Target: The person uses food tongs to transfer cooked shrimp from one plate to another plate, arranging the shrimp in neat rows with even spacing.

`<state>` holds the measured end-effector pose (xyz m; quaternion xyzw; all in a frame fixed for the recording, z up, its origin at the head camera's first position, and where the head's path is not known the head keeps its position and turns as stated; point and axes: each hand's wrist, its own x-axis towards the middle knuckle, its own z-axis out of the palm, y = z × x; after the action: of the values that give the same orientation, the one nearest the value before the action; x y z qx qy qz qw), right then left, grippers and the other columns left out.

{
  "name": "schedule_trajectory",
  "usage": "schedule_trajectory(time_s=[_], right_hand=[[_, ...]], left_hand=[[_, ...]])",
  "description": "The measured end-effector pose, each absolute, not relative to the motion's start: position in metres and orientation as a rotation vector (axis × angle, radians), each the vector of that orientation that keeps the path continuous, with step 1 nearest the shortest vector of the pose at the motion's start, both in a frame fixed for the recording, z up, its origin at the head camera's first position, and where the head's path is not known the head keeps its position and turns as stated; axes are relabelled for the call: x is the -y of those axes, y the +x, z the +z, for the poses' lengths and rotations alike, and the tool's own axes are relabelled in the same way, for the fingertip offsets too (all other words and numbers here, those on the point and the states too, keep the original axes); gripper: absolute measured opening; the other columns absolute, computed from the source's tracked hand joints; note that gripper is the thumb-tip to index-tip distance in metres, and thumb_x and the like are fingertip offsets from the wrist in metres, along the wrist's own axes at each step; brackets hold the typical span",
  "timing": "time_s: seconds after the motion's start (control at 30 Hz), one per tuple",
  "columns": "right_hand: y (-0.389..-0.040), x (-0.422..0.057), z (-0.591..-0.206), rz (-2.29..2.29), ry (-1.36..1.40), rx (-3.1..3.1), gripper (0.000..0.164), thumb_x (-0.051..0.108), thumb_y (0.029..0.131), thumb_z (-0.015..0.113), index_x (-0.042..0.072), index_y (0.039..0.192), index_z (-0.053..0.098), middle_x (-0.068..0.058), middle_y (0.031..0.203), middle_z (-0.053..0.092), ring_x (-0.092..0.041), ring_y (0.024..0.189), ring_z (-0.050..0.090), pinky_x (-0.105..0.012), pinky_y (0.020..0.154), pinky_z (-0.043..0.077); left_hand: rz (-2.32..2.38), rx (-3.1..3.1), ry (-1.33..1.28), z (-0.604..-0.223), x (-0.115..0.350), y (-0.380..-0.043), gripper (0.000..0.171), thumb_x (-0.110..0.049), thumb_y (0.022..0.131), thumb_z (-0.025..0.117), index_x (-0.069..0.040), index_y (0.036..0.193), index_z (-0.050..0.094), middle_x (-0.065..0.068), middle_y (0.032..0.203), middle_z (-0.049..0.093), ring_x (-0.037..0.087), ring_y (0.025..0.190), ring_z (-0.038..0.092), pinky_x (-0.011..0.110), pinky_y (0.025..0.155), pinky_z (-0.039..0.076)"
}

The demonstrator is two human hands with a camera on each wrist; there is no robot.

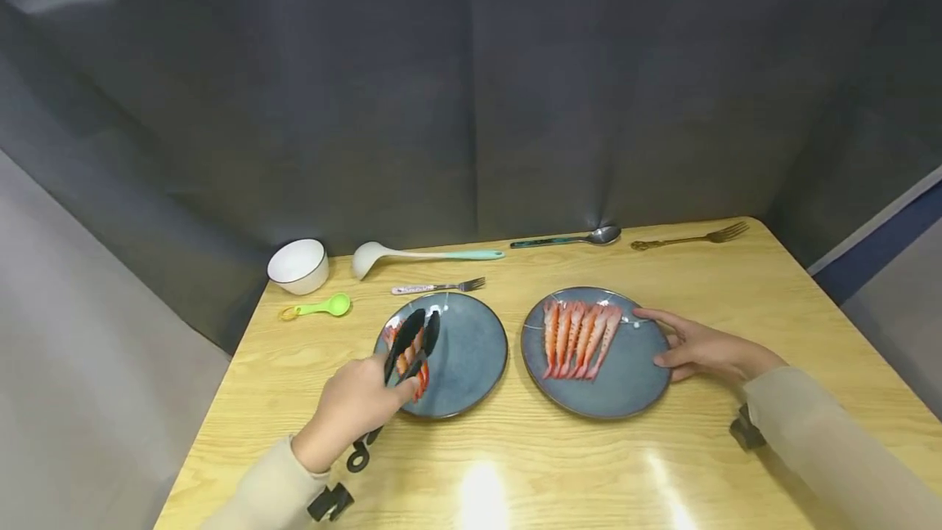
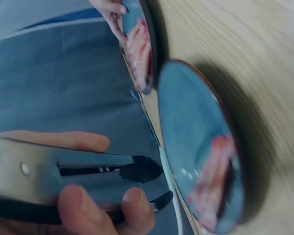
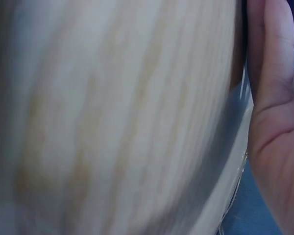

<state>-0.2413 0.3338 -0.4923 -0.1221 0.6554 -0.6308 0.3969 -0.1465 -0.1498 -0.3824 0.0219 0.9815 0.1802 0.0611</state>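
My left hand (image 1: pixel 359 401) holds a pair of black-tipped tongs (image 2: pixel 22 169) above the left blue-grey plate (image 1: pixel 468 354). Between the parted tong tips there is nothing in the left wrist view. Pink-orange shrimp (image 2: pixel 211 181) lie together at the left side of that plate, partly hidden by the tongs in the head view. My right hand (image 1: pixel 708 350) grips the right-hand rim of a second blue-grey plate (image 1: pixel 634 379), thumb over the edge. On this plate several shrimp (image 1: pixel 577 340) lie side by side in a row. The right wrist view mostly shows wood grain.
Behind the plates lie a white ladle (image 1: pixel 412 253) with a mint handle, a small fork (image 1: pixel 441 287), a spoon (image 1: pixel 570 239) and a gold fork (image 1: pixel 692 236). A white bowl (image 1: pixel 298 267) and green measuring spoon (image 1: pixel 324 306) stand at the left edge of the wooden table (image 1: pixel 574 464).
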Motion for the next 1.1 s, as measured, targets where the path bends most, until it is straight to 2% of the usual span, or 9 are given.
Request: schedule_trajectory(time_s=[0.17,0.33,0.43,0.57,0.77,1.0,1.1], right_hand=[[-0.241,-0.339,-0.493,-1.611,-0.289,-1.672,0.079,-0.005,0.085,0.049,0.025,0.140,0.000,-0.026,0.138,-0.015,-0.035,0.105,0.048,-0.049,0.078,0.041],[-0.240,-0.337,-0.495,-1.625,-0.300,-1.661,0.080,-0.005,0.084,0.049,0.024,0.140,0.000,-0.029,0.137,-0.011,-0.036,0.104,0.048,-0.050,0.077,0.041],[-0.239,-0.334,-0.496,-1.639,-0.295,-1.630,0.080,-0.005,0.085,0.049,0.025,0.139,-0.001,-0.031,0.137,-0.009,-0.036,0.105,0.047,-0.051,0.078,0.040],[-0.238,-0.332,-0.498,-1.647,-0.284,-1.628,0.081,-0.005,0.084,0.050,0.025,0.139,-0.001,-0.032,0.136,-0.006,-0.035,0.106,0.047,-0.052,0.078,0.040],[-0.239,-0.330,-0.497,-1.645,-0.298,-1.625,0.081,-0.005,0.084,0.050,0.026,0.139,-0.001,-0.032,0.136,-0.006,-0.036,0.106,0.046,-0.051,0.078,0.039],[-0.237,-0.334,-0.494,-1.613,-0.270,-1.692,0.082,-0.003,0.084,0.052,0.026,0.139,-0.001,-0.036,0.133,0.010,-0.038,0.099,0.051,-0.051,0.074,0.042],[-0.237,-0.333,-0.492,-1.601,-0.274,-1.703,0.083,-0.002,0.083,0.053,0.025,0.139,-0.001,-0.036,0.131,0.013,-0.039,0.097,0.052,-0.050,0.073,0.043]], left_hand=[[0.550,-2.925,-0.013,-0.389,0.163,-0.145,0.045,-0.053,0.069,0.062,-0.012,0.085,0.059,0.000,0.062,0.054,0.015,0.050,0.046,0.031,0.041,0.032],[0.521,-2.927,0.036,-0.399,0.160,-0.146,0.050,-0.053,0.069,0.061,-0.009,0.092,0.061,0.002,0.073,0.059,0.015,0.057,0.051,0.032,0.043,0.034],[0.489,-2.922,0.047,-0.405,0.155,-0.147,0.049,-0.054,0.070,0.060,-0.008,0.084,0.061,0.002,0.067,0.057,0.015,0.053,0.050,0.032,0.041,0.033],[0.504,-2.906,0.113,-0.409,0.149,-0.147,0.048,-0.059,0.070,0.056,-0.012,0.074,0.055,-0.001,0.058,0.049,0.014,0.047,0.044,0.030,0.038,0.032],[0.595,-2.865,0.074,-0.397,0.155,-0.145,0.047,-0.060,0.068,0.058,-0.014,0.078,0.057,-0.001,0.061,0.053,0.014,0.051,0.047,0.031,0.042,0.033],[0.617,-2.805,0.065,-0.392,0.165,-0.147,0.049,-0.062,0.065,0.059,-0.013,0.067,0.056,-0.001,0.060,0.051,0.015,0.051,0.044,0.030,0.043,0.033],[0.657,-2.775,0.102,-0.394,0.167,-0.148,0.046,-0.062,0.067,0.058,-0.015,0.070,0.060,-0.002,0.062,0.052,0.014,0.053,0.044,0.029,0.045,0.034]])
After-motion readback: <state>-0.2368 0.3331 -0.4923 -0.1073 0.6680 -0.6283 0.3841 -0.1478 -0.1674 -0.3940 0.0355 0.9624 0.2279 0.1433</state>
